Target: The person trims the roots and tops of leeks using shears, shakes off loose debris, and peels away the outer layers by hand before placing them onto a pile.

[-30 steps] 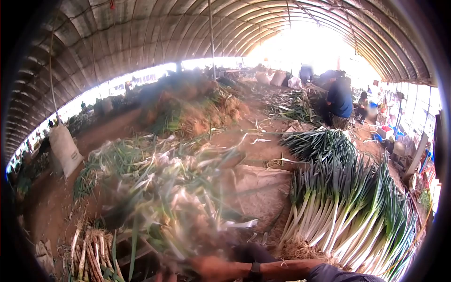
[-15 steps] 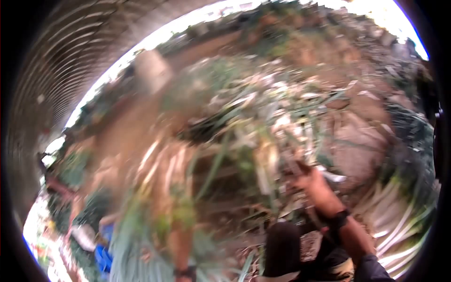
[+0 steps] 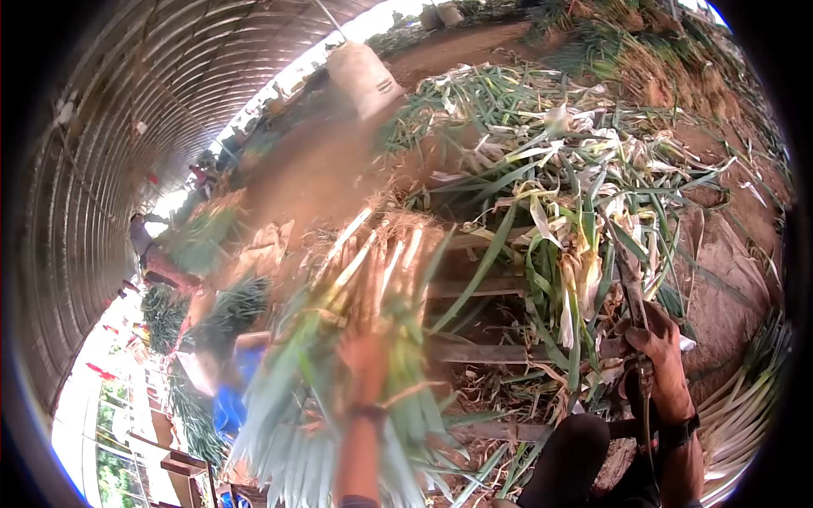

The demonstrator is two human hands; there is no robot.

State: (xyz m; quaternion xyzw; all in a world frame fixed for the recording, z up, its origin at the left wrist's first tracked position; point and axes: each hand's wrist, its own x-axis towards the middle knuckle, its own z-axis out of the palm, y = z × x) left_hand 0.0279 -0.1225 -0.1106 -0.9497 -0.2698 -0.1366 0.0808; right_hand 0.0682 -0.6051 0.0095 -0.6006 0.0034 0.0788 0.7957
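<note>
My left hand is over a pile of long green onions, touching or just above the stalks. Its fingers are smeared by motion. The pile's roots point away from me, and its green leaves fan toward me. My right hand is closed around a dark, long-nosed tool, with what looks like a thin hose hanging beneath. The tool points up and forward, beside limp peeled leaves on a heap of onion waste.
More green onions lie at my right. Wooden slats run between the pile and the waste. A pale sack-like object hangs at the back. Another person is far left under the arched roof. Something blue sits left.
The view has swung and become sharper. My left hand has come further up over the onion stalks. The right hand's tool now shows clearly; before, it was blurred.
</note>
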